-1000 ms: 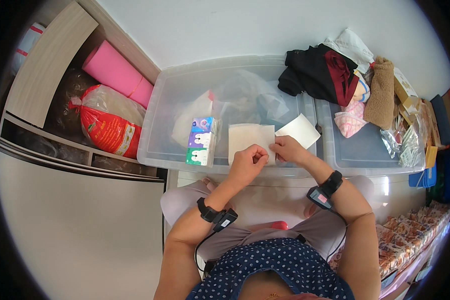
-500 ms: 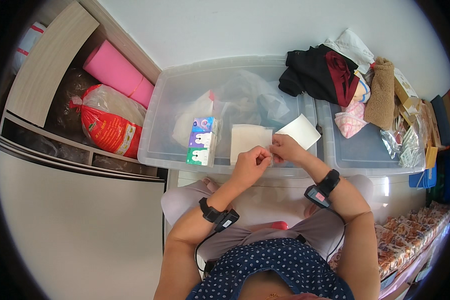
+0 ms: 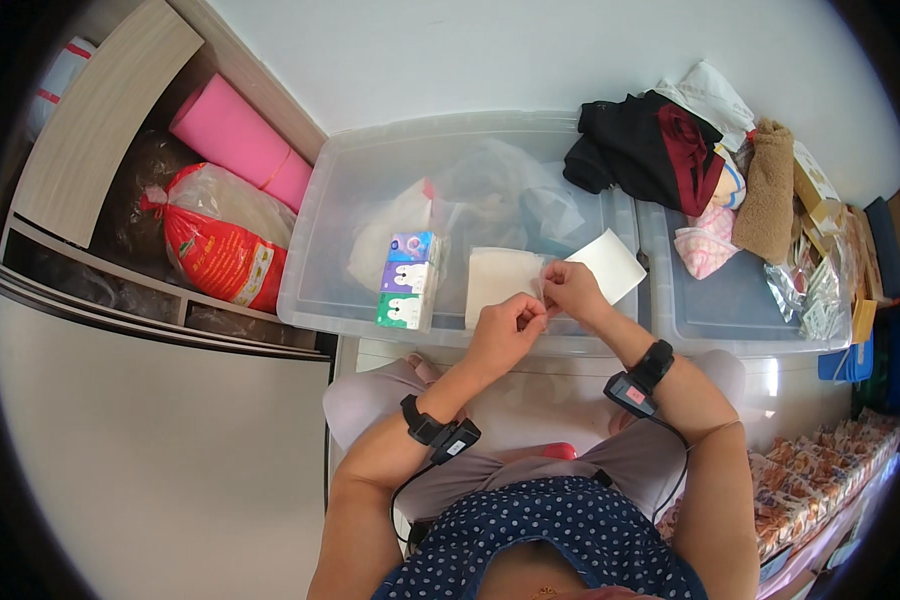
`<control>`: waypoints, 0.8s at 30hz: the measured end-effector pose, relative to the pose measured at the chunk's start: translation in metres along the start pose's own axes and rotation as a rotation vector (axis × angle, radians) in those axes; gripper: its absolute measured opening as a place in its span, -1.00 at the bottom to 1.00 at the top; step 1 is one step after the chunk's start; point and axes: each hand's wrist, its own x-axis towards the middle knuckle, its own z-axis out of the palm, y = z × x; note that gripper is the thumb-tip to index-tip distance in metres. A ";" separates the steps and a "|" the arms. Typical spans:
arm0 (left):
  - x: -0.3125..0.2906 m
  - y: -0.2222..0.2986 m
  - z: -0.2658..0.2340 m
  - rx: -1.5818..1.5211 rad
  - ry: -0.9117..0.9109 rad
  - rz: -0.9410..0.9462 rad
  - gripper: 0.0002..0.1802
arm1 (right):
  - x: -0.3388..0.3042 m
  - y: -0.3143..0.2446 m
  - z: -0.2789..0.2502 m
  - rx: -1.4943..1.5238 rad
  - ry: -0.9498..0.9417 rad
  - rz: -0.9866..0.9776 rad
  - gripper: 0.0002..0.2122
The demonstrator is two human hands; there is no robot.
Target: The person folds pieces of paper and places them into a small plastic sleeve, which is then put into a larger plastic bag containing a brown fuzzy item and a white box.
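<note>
My left hand (image 3: pixel 510 330) is closed in a pinch at the near right corner of a cream square sheet (image 3: pixel 500 282). Close beside it, my right hand (image 3: pixel 572 290) pinches too, its fingertips almost meeting the left ones. Between them shows a thin piece of clear plastic film (image 3: pixel 543 283), along the sheet's right edge; how far it reaches is hard to see. A white sheet (image 3: pixel 610 264) lies at a slant just beyond my right hand. To the left of the cream sheet lies a wrapped stack of tissue packs (image 3: pixel 406 280) in blue, purple and green.
The sheets lie on a translucent plastic storage box (image 3: pixel 320 250). A second box (image 3: pixel 710 325) stands to the right, bearing dark clothing (image 3: pixel 640 150), a brown fuzzy roll (image 3: pixel 767 190) and clear packets (image 3: pixel 820 300). An open cabinet at left holds a pink roll (image 3: pixel 240 145) and a red bag (image 3: pixel 220 250).
Both hands stay pinched close together, with only slight finger movement. The whole view has shifted a little; the sheets and tissue packs lie as before.
</note>
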 end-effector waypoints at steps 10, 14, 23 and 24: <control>0.000 0.002 0.002 -0.023 0.028 0.015 -0.92 | 0.015 0.021 0.009 -0.228 0.139 -0.123 -0.86; -0.001 0.003 0.002 -0.013 0.025 0.011 -0.92 | 0.014 0.022 0.009 -0.190 0.158 -0.170 -0.86; 0.004 0.006 0.002 0.029 0.029 0.031 -0.89 | 0.001 -0.006 -0.004 -0.097 0.039 -0.129 -0.86; 0.005 0.008 0.003 -0.004 0.062 -0.002 -0.89 | -0.003 -0.013 -0.009 -0.098 0.040 -0.130 -0.86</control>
